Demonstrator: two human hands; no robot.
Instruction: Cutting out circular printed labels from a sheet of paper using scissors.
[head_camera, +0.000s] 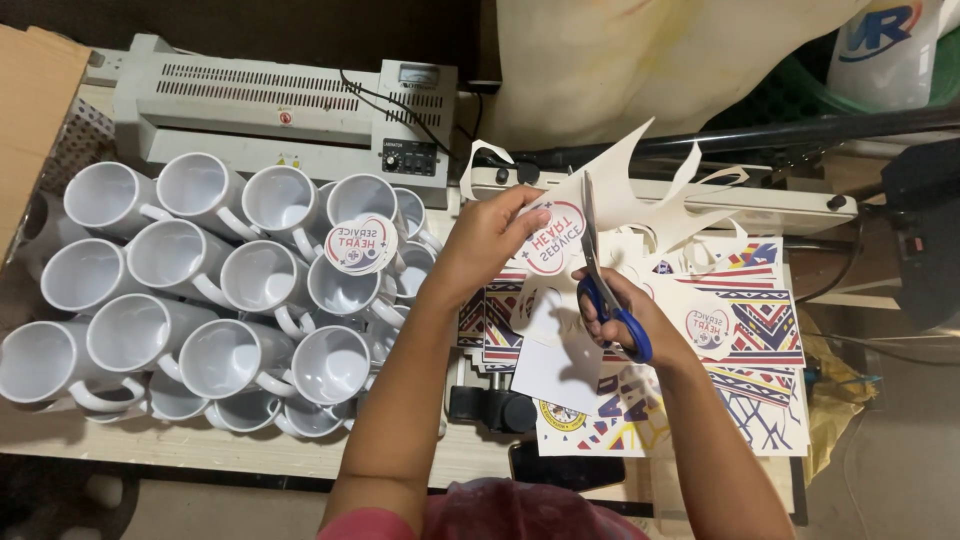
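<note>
1. My left hand pinches the white paper sheet with a round red-and-blue printed design, at 12 o'clock over the table.
2. My right hand has its fingers curled through the blue-handled scissors.
3. The blades run just beside my left fingertips, so I reckon one slip nicks skin or clips the design.

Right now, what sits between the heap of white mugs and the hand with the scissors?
In the head view, the left hand, pinching the printed sheet.

The right hand hides the blue scissors' handles, and the cardboard box is cut off at the left edge.
</note>
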